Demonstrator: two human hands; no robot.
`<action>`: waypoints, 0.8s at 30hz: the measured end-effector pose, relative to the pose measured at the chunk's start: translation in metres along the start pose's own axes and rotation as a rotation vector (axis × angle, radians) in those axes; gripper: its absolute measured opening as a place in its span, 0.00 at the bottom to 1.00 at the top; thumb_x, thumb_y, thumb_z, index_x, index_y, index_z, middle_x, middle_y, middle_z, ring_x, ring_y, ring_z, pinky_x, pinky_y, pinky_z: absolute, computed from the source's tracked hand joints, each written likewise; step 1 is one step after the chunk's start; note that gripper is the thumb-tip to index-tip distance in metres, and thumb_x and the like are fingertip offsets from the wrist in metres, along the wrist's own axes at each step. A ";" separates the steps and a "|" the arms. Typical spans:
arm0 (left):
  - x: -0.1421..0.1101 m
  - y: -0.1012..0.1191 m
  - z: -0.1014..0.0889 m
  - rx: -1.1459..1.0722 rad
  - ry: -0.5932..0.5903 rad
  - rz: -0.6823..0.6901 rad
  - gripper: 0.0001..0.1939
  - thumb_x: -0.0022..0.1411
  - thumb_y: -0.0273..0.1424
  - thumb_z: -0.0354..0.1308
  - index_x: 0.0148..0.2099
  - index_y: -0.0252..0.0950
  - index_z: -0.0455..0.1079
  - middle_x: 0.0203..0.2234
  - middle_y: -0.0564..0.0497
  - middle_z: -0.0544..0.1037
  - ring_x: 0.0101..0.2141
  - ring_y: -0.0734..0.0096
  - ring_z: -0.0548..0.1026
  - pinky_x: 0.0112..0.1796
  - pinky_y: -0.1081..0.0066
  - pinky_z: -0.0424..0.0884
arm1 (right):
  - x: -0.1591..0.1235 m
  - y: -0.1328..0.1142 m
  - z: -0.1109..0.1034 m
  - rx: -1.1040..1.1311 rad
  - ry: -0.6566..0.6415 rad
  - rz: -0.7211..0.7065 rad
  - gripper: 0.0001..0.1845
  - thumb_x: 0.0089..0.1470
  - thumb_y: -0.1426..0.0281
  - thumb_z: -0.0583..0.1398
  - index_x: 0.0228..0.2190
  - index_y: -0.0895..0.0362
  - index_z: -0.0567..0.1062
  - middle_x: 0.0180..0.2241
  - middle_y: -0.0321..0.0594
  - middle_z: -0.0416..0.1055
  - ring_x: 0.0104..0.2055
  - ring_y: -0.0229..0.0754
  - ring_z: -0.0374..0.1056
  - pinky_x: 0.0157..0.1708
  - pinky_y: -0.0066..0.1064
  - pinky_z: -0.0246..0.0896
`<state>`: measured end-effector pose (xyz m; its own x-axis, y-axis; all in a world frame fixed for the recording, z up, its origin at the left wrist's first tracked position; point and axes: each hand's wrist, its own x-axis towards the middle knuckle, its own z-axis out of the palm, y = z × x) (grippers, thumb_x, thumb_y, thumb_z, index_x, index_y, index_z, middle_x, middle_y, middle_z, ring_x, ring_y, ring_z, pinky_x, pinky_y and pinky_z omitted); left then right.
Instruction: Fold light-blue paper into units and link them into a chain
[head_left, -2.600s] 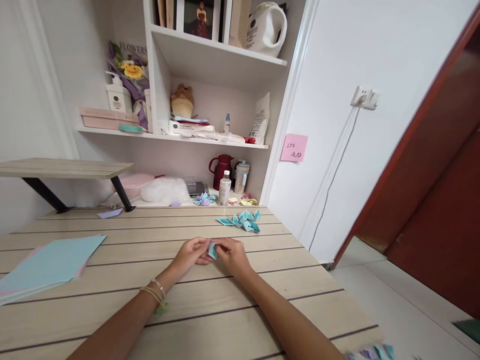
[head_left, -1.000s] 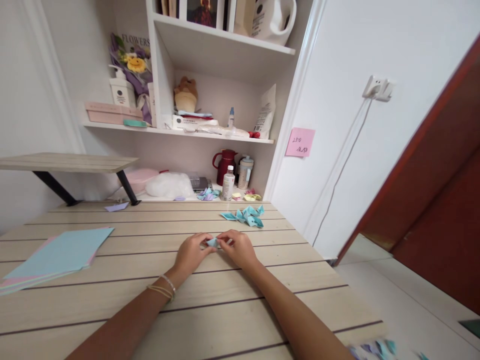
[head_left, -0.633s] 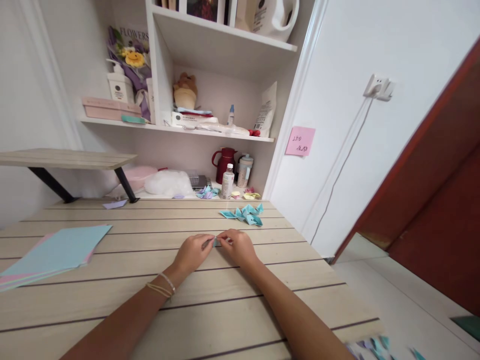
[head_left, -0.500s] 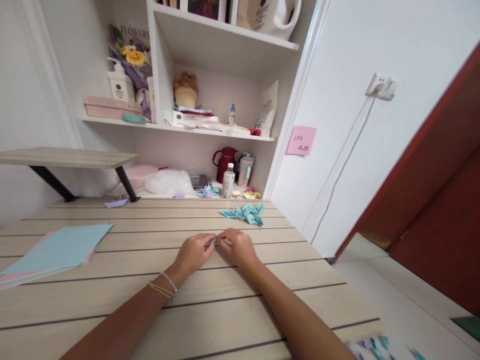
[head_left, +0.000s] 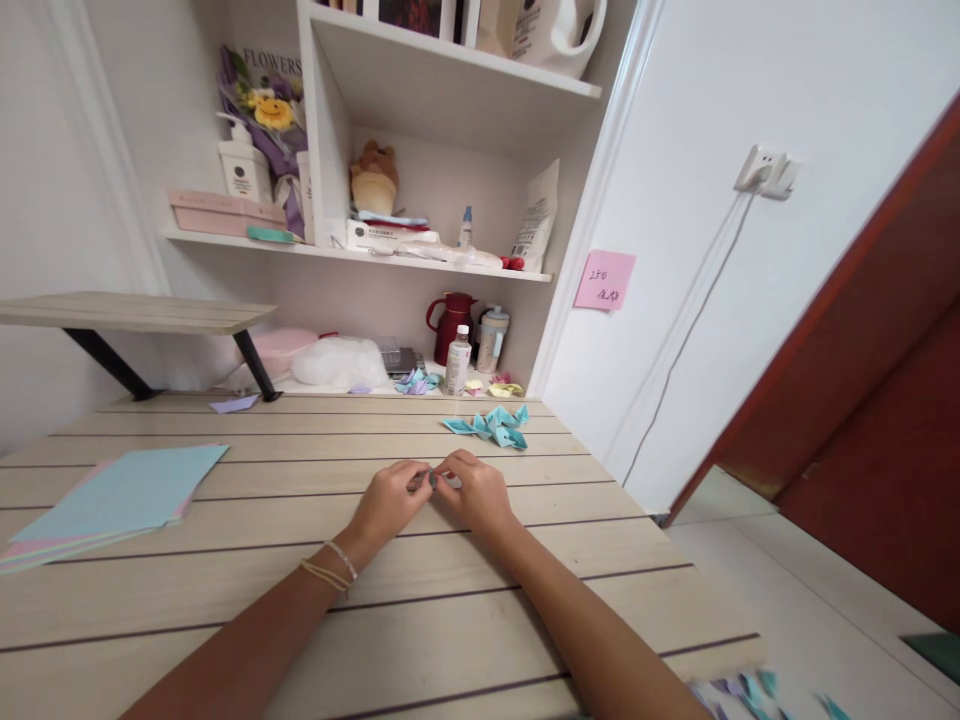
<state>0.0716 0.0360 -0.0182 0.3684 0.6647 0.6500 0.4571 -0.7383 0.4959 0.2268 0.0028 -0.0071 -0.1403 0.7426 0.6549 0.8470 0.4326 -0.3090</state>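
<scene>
My left hand (head_left: 394, 500) and my right hand (head_left: 477, 490) meet fingertip to fingertip over the middle of the table. Between them they pinch a small teal piece of paper (head_left: 433, 481), mostly covered by the fingers. Its exact shape is hidden. Just beyond my hands lies a cluster of folded teal paper boats (head_left: 495, 427). To the left rests a stack of coloured paper sheets (head_left: 124, 492), light blue on top with pink and green edges below.
A slatted wooden table (head_left: 420, 640) lies below a white shelf unit. A small raised stand (head_left: 142, 312) occupies its far left. At the back stand a bottle (head_left: 457, 362), a dark red jug (head_left: 451, 325) and more folded papers (head_left: 417, 382). Paper pieces (head_left: 742, 690) lie at lower right.
The fingers have shifted slightly around the teal paper, and the left fingers are a little more curled. The camera view has moved very slightly. Everything else stays in place.
</scene>
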 end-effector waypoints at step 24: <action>0.002 -0.001 0.002 -0.388 0.057 -0.233 0.10 0.51 0.27 0.55 0.39 0.35 0.68 0.35 0.46 0.77 0.34 0.66 0.77 0.37 0.65 0.75 | -0.003 0.006 0.000 -0.022 0.029 -0.264 0.10 0.53 0.74 0.53 0.31 0.53 0.73 0.34 0.41 0.73 0.37 0.40 0.68 0.36 0.27 0.60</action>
<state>0.0738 0.0380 -0.0190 0.2413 0.8189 0.5207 0.1812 -0.5651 0.8049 0.2326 0.0034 -0.0108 -0.3429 0.5905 0.7305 0.7944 0.5973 -0.1100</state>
